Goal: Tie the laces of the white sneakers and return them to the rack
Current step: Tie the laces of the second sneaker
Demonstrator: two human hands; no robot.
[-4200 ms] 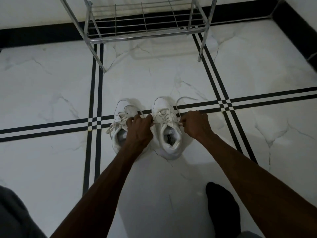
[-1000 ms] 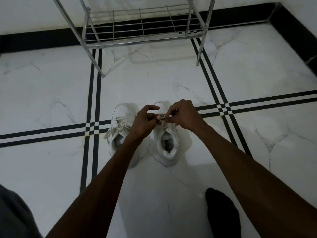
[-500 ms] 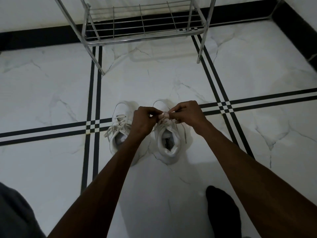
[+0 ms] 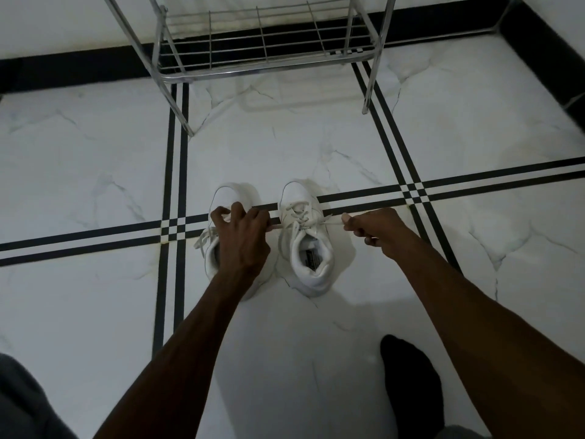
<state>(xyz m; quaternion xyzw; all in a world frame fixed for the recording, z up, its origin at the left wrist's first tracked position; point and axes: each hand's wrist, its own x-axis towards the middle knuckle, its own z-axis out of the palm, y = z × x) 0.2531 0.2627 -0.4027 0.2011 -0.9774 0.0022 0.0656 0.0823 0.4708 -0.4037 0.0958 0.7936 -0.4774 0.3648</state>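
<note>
Two white sneakers stand side by side on the marble floor, toes pointing away from me. The right sneaker has its laces stretched out sideways. My left hand pinches one lace end and lies over the left sneaker, hiding much of it. My right hand grips the other lace end to the right of the shoe. The left sneaker's laces hang loose at its left side. The metal shoe rack stands farther ahead, its bottom wire shelf bare.
The floor is white marble tile with black double stripes. A black skirting runs along the wall behind the rack. My black-socked foot rests at lower right, and grey trouser cloth shows at lower left.
My hands were together over the right sneaker's tongue working the laces. They have now drawn apart sideways, pulling both lace ends taut.
</note>
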